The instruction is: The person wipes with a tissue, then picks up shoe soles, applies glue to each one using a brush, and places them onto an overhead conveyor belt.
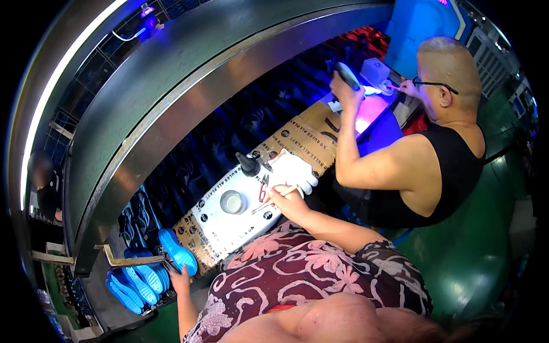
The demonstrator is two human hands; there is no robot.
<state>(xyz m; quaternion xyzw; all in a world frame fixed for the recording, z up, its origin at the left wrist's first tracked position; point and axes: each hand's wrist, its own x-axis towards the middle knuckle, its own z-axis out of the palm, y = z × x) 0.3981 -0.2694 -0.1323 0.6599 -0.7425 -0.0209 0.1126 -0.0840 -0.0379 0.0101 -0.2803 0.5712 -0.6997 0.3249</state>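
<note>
My left hand (180,279), at the lower left, is closed on the near end of a bright blue shoe sole (176,250). The sole tilts up against the edge of the cardboard-covered bench (191,231). Over the white sheet (220,226), my right hand (291,203) grips a slim tool with a pale handle (289,191); its kind is not clear. Beside those fingers lie red-handled thread snips (263,187). A round cup of pale liquid (233,202) stands left of them, with a black cone-tipped bottle (247,164) and a white glove (293,169) farther off.
Several blue soles (134,284) sit in a row at the lower left, beside a bent metal bar (134,261). A conveyor frame (189,88) arches over dark rows of footwear. At right, a co-worker (440,143) holds a sole (348,76) under purple light.
</note>
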